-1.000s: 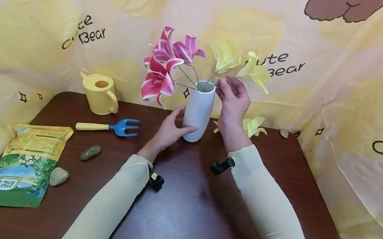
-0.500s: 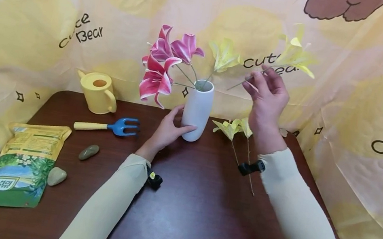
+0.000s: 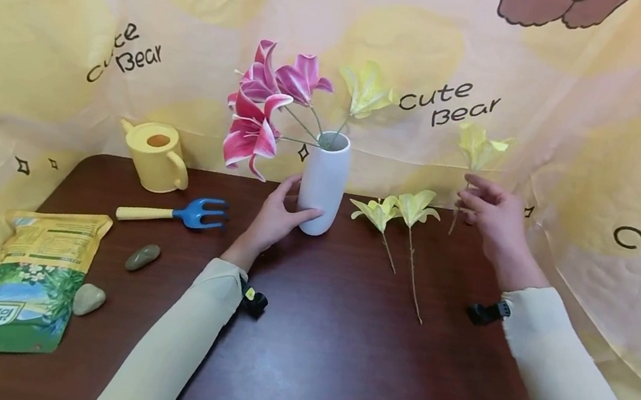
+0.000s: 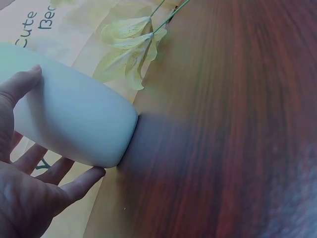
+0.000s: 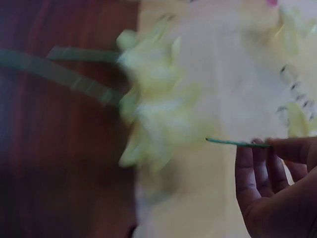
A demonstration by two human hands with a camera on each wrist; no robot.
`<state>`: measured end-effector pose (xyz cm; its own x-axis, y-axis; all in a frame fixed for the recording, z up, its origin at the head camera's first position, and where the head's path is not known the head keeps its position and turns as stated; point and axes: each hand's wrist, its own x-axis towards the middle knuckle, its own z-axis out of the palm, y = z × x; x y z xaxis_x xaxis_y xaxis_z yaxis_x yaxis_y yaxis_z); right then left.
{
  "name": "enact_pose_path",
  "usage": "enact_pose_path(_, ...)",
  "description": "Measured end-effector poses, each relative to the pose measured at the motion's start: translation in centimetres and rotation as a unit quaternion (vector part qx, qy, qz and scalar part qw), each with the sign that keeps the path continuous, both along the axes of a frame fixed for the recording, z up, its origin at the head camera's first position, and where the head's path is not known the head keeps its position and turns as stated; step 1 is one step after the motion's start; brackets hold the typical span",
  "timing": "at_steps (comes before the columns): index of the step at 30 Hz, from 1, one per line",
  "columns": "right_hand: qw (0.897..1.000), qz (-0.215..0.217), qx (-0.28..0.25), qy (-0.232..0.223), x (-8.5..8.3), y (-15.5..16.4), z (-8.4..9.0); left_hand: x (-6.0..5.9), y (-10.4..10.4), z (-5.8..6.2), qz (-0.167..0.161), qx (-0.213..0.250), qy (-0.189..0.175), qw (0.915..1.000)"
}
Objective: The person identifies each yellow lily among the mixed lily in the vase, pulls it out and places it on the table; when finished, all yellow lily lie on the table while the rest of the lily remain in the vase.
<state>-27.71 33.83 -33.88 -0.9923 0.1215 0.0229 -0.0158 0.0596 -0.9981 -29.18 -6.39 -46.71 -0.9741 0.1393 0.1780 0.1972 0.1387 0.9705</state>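
The right hand (image 3: 493,214) pinches a yellow lily (image 3: 479,147), stem upright, bloom up. The left hand (image 3: 277,214) cups the vase (image 3: 323,183). Two lilies (image 3: 399,211) lie between on the table (image 3: 336,352).

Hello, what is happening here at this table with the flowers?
A person is arranging artificial lilies. The left hand rests around the lower part of a white vase that stands on the brown table and holds pink lilies and one yellow lily. The right hand pinches the stem of another yellow lily, held upright to the right of the vase. Two more yellow lilies lie on the table between the vase and that hand.
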Motion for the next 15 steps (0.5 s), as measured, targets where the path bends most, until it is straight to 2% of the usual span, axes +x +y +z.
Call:
enact_pose_path(5, 0.995, 0.009, 0.069, -0.073, 0.5, 3.0, -2.2, 0.1, 0.0, 0.1, -0.002, 0.004, 0.002, 1.0)
enact_pose_path(10, 0.986, 0.038, 0.11, -0.118, 0.8, 4.5, -4.3, 0.2, -0.1, 0.2, -0.004, 0.008, -0.001, 1.0)
enact_pose_path(15, 0.978, 0.065, 0.126, -0.154, 0.7, 5.1, -6.3, 0.3, -0.1, 0.3, -0.005, 0.006, -0.003, 1.0)
